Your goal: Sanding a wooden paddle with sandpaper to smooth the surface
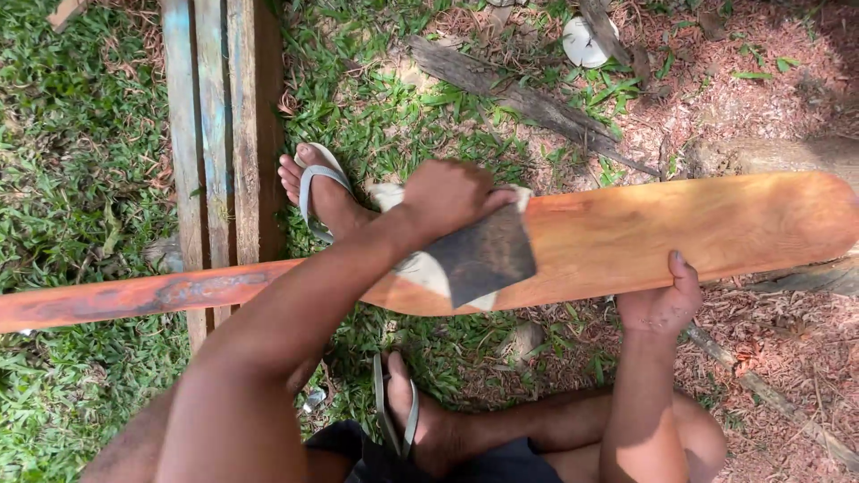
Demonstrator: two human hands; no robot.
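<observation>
A long reddish-brown wooden paddle [716, 228] lies across the view, its broad blade at the right and its narrow shaft [134, 300] running off to the left. My left hand [447, 192] presses a folded sheet of dark sandpaper [483, 259] with a white backing against the blade near its neck. My right hand [667, 304] grips the blade's near edge from below, thumb on the face of the wood. My feet in grey flip-flops sit beneath the paddle, one [318, 188] beyond it and one [403, 420] on the near side.
Weathered wooden planks [219, 134] lie on the grass at the left, passing under the shaft. A rotten branch [528, 98] and a white shell-like object [582, 40] lie farther off. Reddish sawdust [769, 80] covers the ground at the right.
</observation>
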